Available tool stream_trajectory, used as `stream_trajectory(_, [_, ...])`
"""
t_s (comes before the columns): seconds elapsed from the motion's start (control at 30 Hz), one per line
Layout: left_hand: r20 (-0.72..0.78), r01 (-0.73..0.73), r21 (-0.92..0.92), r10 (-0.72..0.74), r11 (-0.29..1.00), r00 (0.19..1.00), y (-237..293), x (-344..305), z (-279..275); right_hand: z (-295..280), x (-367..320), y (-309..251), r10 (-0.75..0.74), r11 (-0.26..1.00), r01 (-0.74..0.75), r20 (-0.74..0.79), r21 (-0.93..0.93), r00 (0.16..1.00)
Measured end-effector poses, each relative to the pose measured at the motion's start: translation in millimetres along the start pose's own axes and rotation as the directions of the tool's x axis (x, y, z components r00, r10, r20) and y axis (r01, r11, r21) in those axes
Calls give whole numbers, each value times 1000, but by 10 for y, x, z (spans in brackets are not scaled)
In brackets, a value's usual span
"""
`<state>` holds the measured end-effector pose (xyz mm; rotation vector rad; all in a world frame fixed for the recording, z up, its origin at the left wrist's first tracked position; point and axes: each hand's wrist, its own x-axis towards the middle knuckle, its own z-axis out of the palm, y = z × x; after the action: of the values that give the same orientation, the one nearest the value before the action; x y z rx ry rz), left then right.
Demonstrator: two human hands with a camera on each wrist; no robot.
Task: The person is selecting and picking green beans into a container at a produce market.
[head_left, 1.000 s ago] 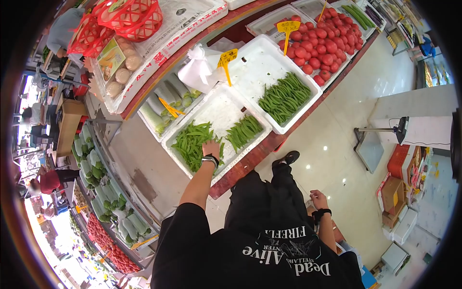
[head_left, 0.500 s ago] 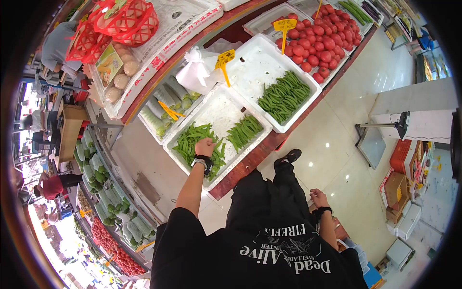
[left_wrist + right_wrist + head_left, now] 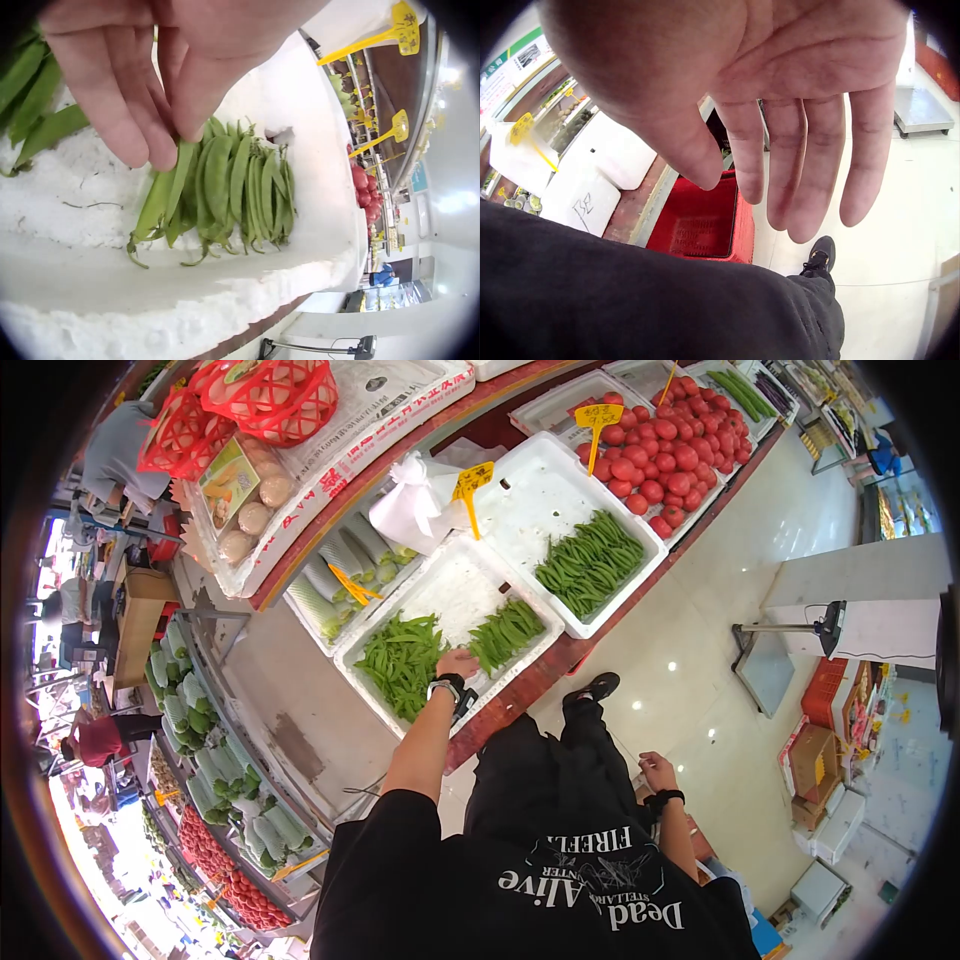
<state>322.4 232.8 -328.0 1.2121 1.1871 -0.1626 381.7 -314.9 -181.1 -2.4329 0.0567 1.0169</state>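
At the near side of a white foam box (image 3: 385,712), my left hand (image 3: 458,663) is beside a neat row of snow peas (image 3: 508,632). In the left wrist view, thumb and fingertips pinch a snow pea pod (image 3: 180,180) at the row's left end, against the other pods standing side by side (image 3: 247,184). A loose heap of snow peas (image 3: 400,665) lies in the box to the left of the hand. My right hand (image 3: 657,770) hangs by my side holding nothing, its fingers (image 3: 821,172) loosely extended in the right wrist view.
Another foam box with lined-up green beans (image 3: 590,565) adjoins on the right, then tomatoes (image 3: 680,455). A white bag (image 3: 410,505) and yellow price tags (image 3: 472,485) stand behind. A red basket (image 3: 697,225) is below the stall edge; a platform scale (image 3: 768,675) stands right.
My left hand was down in the loose heap, then drew back above it, and has since moved right to the end of the neat row. The right hand stays hanging.
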Motion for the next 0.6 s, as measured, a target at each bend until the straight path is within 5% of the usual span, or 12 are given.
stream_trajectory(0.2, [52,-46,-83,51,996,997,-279,100,30,69,-43,238,20,1000,-20,-4,11,1000])
stream_trajectory(0.3, [-71,-101,285,126,953,990,-204,-51,-39,99,-38,282,8,1000,-8,-3,0,1000])
stream_trajectory(0.4, [-231,-158,644,387,749,893,-230,-195,-99,113,-31,233,8,1000,-8,5,14,1000])
stream_trajectory(0.6, [-208,-40,791,329,610,921,-49,-559,-260,114,47,87,17,999,-18,32,28,999])
